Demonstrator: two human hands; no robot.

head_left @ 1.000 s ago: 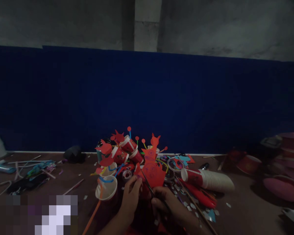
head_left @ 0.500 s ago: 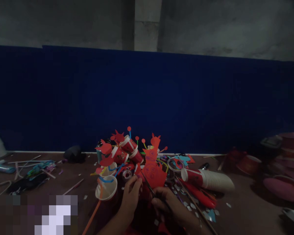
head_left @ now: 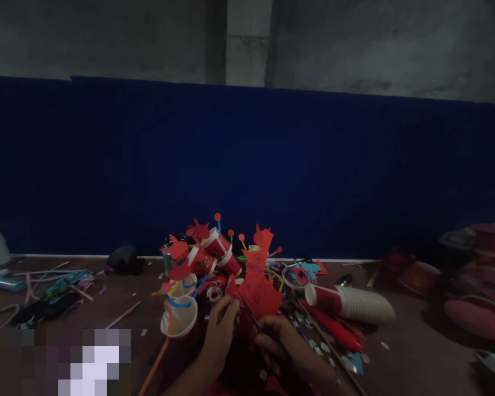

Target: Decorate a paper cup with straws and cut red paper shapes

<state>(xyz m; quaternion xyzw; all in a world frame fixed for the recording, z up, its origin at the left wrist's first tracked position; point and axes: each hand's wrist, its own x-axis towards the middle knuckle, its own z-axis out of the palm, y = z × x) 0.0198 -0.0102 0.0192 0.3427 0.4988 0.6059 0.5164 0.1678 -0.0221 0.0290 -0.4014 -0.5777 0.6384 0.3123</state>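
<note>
Near the bottom middle, my left hand [head_left: 223, 319] pinches the left edge of a sheet of red paper [head_left: 258, 296]. The sheet bears purple round drawings and has a jagged, partly cut outline that rises above my hands. My right hand [head_left: 278, 336] is closed around dark-handled scissors [head_left: 251, 314]. Their blades point up and left at the paper beside my left fingertips; whether the blades are apart I cannot tell. Just left of my left hand stands a white paper cup [head_left: 180, 319] with bent straws at it, and a roll of tape [head_left: 213, 295] lies behind.
Red paper cups [head_left: 202, 260] with straws and red cut-outs cluster behind my hands. To the right lie a stack of paper cups [head_left: 355, 303], a stick [head_left: 330, 344] and paper scraps. Straws [head_left: 45, 272] and a black cloth-like item [head_left: 45, 309] lie left. A blue panel [head_left: 247, 165] stands behind.
The red paper's upper part has tilted slightly to the right, and its lower right edge has shifted a little. My hands stay almost in place, the scissors still at the paper.
</note>
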